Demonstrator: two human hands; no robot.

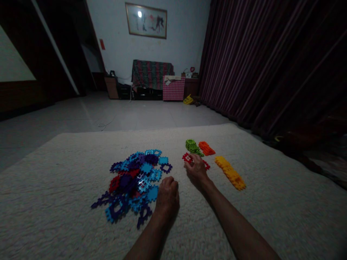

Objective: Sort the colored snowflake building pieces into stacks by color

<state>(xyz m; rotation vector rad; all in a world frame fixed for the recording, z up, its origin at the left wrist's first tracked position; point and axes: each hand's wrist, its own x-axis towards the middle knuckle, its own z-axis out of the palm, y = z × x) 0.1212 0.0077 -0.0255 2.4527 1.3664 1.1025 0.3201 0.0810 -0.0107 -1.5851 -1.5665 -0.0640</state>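
My right hand (197, 170) pinches a red toothed plastic building tile (187, 157) with a window-like grid. Another red tile (207, 165) shows just beyond that hand, partly covered by it. My left hand (168, 194) rests knuckles up with curled fingers, right of a loose pile of blue, purple and red tiles. Whether its fingers hold anything is hidden. At the pile's right edge lie a light blue tile (163, 160) and a purple open-frame tile (166, 168). Past my right hand sit a green stack (193, 147) and an orange stack (206, 148) of tiles.
A long row of yellow tiles (230, 173) lies to the right of my right forearm. Everything rests on a pale fluffy rug (81, 151). Beyond it are a tiled floor (141, 113) and a low cabinet. Dark purple curtains (252, 61) hang at the right.
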